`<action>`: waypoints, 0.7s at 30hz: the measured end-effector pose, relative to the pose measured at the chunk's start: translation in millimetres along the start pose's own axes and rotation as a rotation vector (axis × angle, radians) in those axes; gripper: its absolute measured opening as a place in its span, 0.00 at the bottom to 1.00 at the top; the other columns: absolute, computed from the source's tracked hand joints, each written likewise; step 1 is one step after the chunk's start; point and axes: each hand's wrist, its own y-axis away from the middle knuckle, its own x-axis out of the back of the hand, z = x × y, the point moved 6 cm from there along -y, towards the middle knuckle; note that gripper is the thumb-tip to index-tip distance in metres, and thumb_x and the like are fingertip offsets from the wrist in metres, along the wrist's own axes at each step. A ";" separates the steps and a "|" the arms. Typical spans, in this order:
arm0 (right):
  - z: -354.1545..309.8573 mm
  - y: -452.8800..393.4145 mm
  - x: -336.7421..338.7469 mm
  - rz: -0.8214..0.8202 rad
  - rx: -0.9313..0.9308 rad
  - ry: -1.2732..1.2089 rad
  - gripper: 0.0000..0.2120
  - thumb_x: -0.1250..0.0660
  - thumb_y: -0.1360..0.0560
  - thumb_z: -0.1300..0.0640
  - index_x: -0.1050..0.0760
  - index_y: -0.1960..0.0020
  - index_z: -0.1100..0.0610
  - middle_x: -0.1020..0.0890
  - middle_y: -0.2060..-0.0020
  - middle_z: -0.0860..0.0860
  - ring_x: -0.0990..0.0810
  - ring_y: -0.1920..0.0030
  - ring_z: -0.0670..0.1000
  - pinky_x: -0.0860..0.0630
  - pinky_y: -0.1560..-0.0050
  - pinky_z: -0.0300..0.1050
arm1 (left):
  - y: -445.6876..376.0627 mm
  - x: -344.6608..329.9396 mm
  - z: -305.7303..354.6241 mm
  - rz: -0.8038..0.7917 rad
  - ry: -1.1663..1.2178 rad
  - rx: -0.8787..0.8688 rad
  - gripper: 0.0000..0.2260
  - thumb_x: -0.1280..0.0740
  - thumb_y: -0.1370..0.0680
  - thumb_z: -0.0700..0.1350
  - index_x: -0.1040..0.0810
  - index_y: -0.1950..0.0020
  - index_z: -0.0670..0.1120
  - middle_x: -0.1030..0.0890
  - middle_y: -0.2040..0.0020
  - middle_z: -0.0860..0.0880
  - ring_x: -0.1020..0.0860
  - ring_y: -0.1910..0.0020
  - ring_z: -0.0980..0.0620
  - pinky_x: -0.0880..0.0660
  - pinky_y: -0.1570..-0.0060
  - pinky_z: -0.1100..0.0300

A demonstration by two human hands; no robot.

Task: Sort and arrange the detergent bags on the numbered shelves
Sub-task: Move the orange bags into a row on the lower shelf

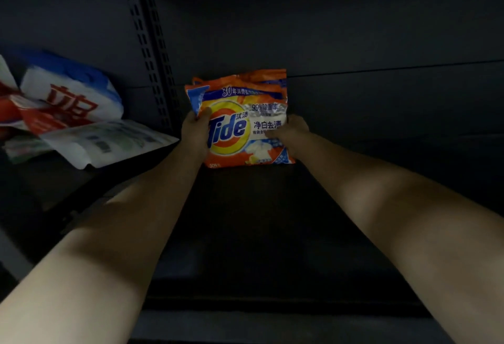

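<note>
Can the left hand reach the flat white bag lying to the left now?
Probably not yet: the left hand grips the orange Tide bag. Nothing visible lies between it and the white bag.

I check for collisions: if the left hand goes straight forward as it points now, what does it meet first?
Probably the shelf's dark back panel behind the Tide bag that the left hand grips; depth is unclear.

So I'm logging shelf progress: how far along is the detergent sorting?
Done: nothing looks neatly arranged yet. In hand: the left hand and right hand hold an orange Tide bag upright at the back of a dark shelf. Left: the jumbled bags in the next bay.
</note>
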 end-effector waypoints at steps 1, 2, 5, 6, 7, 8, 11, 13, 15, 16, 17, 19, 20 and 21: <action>1.1 0.5 1.3 0.013 -0.005 0.010 0.24 0.27 0.29 0.60 0.30 0.36 0.61 0.23 0.39 0.57 0.23 0.40 0.56 0.24 0.42 0.50 | 0.6 0.2 -0.5 0.026 -0.031 -0.013 0.15 0.37 0.20 0.46 0.29 0.34 0.44 0.21 0.45 0.45 0.20 0.50 0.46 0.22 0.48 0.48; 3.0 1.4 2.2 0.022 -0.011 0.028 0.25 0.27 0.29 0.58 0.31 0.36 0.61 0.24 0.39 0.57 0.23 0.40 0.56 0.24 0.43 0.50 | 0.7 1.4 -0.9 0.054 -0.093 -0.028 0.16 0.38 0.19 0.47 0.30 0.33 0.44 0.22 0.42 0.44 0.21 0.47 0.45 0.23 0.46 0.48; 11.9 11.1 7.2 0.052 -0.070 0.109 0.25 0.28 0.28 0.55 0.32 0.35 0.60 0.24 0.39 0.57 0.24 0.41 0.54 0.25 0.49 0.45 | 11.7 9.0 -2.8 0.135 -0.365 -0.043 0.20 0.38 0.20 0.49 0.32 0.31 0.42 0.25 0.36 0.43 0.24 0.41 0.43 0.26 0.41 0.49; 14.3 14.6 10.4 0.058 -0.088 0.146 0.24 0.29 0.28 0.54 0.31 0.35 0.60 0.24 0.40 0.56 0.23 0.41 0.54 0.26 0.52 0.44 | 16.5 12.0 -5.4 0.143 -0.421 -0.028 0.21 0.38 0.21 0.50 0.32 0.30 0.43 0.25 0.35 0.42 0.24 0.40 0.43 0.26 0.40 0.48; 16.1 17.3 13.3 0.053 -0.103 0.170 0.23 0.29 0.27 0.54 0.30 0.36 0.59 0.23 0.41 0.56 0.23 0.42 0.53 0.26 0.52 0.44 | 22.9 14.9 -8.1 0.138 -0.458 -0.011 0.22 0.37 0.21 0.49 0.32 0.30 0.43 0.25 0.35 0.42 0.25 0.40 0.43 0.26 0.41 0.48; 17.7 21.5 17.2 0.043 -0.115 0.180 0.21 0.30 0.27 0.53 0.28 0.37 0.59 0.23 0.41 0.56 0.23 0.43 0.53 0.25 0.52 0.44 | 31.2 17.6 -10.3 0.122 -0.487 0.005 0.21 0.37 0.21 0.48 0.33 0.29 0.44 0.26 0.35 0.42 0.25 0.40 0.43 0.26 0.41 0.49; 19.9 43.5 33.4 0.017 -0.114 0.273 0.16 0.32 0.25 0.53 0.25 0.41 0.60 0.21 0.44 0.57 0.21 0.45 0.53 0.23 0.44 0.47 | 62.6 19.8 -17.0 0.010 -0.643 0.039 0.16 0.40 0.19 0.45 0.30 0.32 0.44 0.25 0.37 0.43 0.25 0.45 0.46 0.26 0.51 0.58; 20.7 61.3 46.9 -0.005 -0.056 0.389 0.16 0.35 0.23 0.54 0.26 0.39 0.60 0.22 0.43 0.56 0.22 0.43 0.53 0.25 0.45 0.45 | 91.7 7.8 -17.0 -0.121 -0.801 -0.005 0.13 0.42 0.19 0.46 0.27 0.35 0.47 0.24 0.39 0.44 0.24 0.52 0.50 0.27 0.55 0.59; 21.7 78.7 60.4 -0.046 0.015 0.526 0.16 0.36 0.23 0.54 0.27 0.37 0.59 0.24 0.41 0.55 0.24 0.42 0.53 0.28 0.50 0.43 | 120.3 -15.7 -11.4 -0.254 -0.996 -0.143 0.14 0.41 0.19 0.45 0.28 0.34 0.46 0.25 0.38 0.45 0.24 0.48 0.51 0.27 0.50 0.59; 23.1 86.4 68.5 -0.064 0.043 0.597 0.16 0.36 0.23 0.53 0.28 0.37 0.59 0.24 0.40 0.55 0.24 0.42 0.53 0.29 0.50 0.42 | 132.0 -31.3 -9.4 -0.324 -1.089 -0.227 0.15 0.40 0.19 0.45 0.28 0.33 0.46 0.25 0.36 0.45 0.25 0.43 0.50 0.27 0.45 0.57; 24.3 92.8 77.8 -0.076 0.063 0.657 0.16 0.36 0.22 0.53 0.28 0.37 0.59 0.25 0.40 0.55 0.25 0.41 0.53 0.29 0.49 0.42 | 143.4 -49.0 -8.5 -0.404 -1.158 -0.302 0.16 0.39 0.20 0.45 0.29 0.32 0.45 0.26 0.35 0.45 0.26 0.39 0.49 0.29 0.41 0.56; 26.7 105.7 101.2 -0.088 0.082 0.756 0.16 0.37 0.22 0.53 0.29 0.37 0.57 0.25 0.40 0.54 0.25 0.41 0.52 0.30 0.48 0.42 | 167.6 -88.2 -9.4 -0.560 -1.235 -0.426 0.17 0.38 0.20 0.46 0.30 0.31 0.45 0.28 0.34 0.45 0.28 0.36 0.49 0.32 0.38 0.57; 28.6 112.6 115.3 -0.090 0.077 0.802 0.15 0.38 0.22 0.53 0.29 0.36 0.56 0.25 0.40 0.54 0.25 0.42 0.52 0.30 0.49 0.42 | 179.5 -108.7 -11.6 -0.626 -1.250 -0.472 0.18 0.38 0.20 0.46 0.31 0.31 0.45 0.29 0.33 0.45 0.29 0.35 0.49 0.33 0.38 0.58; 32.3 119.3 130.6 -0.088 0.064 0.845 0.15 0.39 0.21 0.53 0.29 0.36 0.56 0.25 0.40 0.54 0.25 0.43 0.52 0.30 0.50 0.41 | 190.9 -129.3 -15.6 -0.683 -1.254 -0.515 0.18 0.39 0.20 0.46 0.31 0.31 0.45 0.30 0.32 0.45 0.30 0.34 0.49 0.33 0.37 0.59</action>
